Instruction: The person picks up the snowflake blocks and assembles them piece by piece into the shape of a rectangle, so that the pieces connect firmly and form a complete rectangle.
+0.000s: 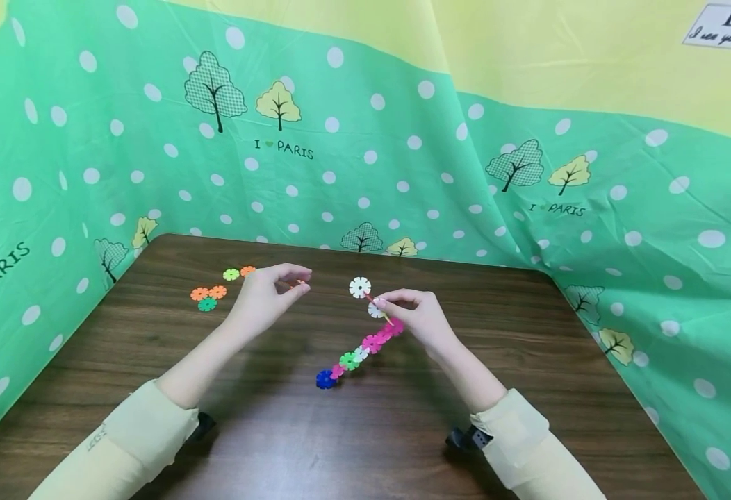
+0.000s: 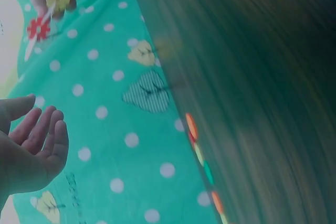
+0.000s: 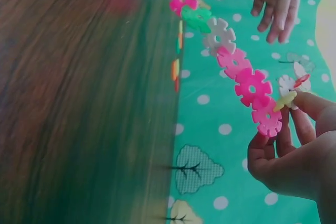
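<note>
My right hand [image 1: 420, 321] pinches a chain of linked plastic snowflake discs [image 1: 374, 343], held up above the table. A blue disc [image 1: 324, 379] forms its lower end. Pink, green and white discs run up from there, and several pink discs [image 3: 253, 88] sit close to the fingers. Past the fingertips come a yellow disc [image 3: 285, 101], white discs and a red disc [image 2: 39, 29], with a white disc [image 1: 360, 287] at the far end. My left hand [image 1: 267, 297] hovers apart from the chain, fingers loosely bent, holding nothing in the wrist views. An orange disc [image 1: 298, 282] shows behind its fingers.
Loose orange discs [image 1: 199, 294], a green disc [image 1: 207, 304] and a yellow-green disc [image 1: 231, 274] lie at the back left of the brown wooden table [image 1: 290, 430]. A dotted green curtain [image 1: 353, 180] hangs behind the table edge.
</note>
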A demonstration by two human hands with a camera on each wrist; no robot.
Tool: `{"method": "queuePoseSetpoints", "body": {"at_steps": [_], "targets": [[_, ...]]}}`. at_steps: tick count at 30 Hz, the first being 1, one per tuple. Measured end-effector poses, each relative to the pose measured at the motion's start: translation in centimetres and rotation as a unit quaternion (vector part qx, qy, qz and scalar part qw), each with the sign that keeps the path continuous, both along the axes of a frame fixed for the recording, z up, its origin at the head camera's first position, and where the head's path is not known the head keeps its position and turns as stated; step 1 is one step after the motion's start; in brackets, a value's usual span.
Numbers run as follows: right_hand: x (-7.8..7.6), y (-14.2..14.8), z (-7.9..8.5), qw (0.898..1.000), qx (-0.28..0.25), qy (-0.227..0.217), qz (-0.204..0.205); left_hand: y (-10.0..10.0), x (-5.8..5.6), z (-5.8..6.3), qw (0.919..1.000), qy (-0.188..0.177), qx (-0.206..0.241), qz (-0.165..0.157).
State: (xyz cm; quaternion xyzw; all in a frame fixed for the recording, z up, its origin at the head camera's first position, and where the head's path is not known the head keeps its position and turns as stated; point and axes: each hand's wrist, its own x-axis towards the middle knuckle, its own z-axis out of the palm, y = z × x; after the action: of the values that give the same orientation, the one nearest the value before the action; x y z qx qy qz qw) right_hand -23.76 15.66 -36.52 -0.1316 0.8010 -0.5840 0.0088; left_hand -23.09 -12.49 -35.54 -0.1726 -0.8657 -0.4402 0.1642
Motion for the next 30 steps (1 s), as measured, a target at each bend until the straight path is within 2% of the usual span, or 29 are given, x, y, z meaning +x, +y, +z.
{"method": "queuePoseSetpoints", "body": {"at_steps": [6,9,14,19,23,30], "targets": [[0.0,0.8,-0.6,1.0,0.02,-0.022,-0.004,-3.3,-0.2,-0.3,0.998,-0.034,-0.051,0.017],[-0.1,0.9,-0.9,0.999,0.022,-0.043,-0.001,-4.9,-0.6,-0.7,0.9952,-0.046,-0.085,0.013],[-0.3,1.2,-1.7,0.998,0.01,-0.066,0.016,-7.2,-1.4,-1.7,0.9928,-0.041,-0.112,0.0],[-0.3,1.4,-2.2,0.997,0.019,-0.062,0.046,-9.8,-2.5,-3.1,0.9897,-0.05,-0.134,-0.003],[-0.2,1.7,-2.5,0.997,0.036,-0.052,0.046,-11.6,-3.3,-4.1,0.9873,-0.065,-0.144,-0.013],[0.0,2.0,-2.8,0.994,0.072,-0.011,0.08,-14.0,-4.1,-5.2,0.9811,-0.106,-0.16,-0.026]]}}
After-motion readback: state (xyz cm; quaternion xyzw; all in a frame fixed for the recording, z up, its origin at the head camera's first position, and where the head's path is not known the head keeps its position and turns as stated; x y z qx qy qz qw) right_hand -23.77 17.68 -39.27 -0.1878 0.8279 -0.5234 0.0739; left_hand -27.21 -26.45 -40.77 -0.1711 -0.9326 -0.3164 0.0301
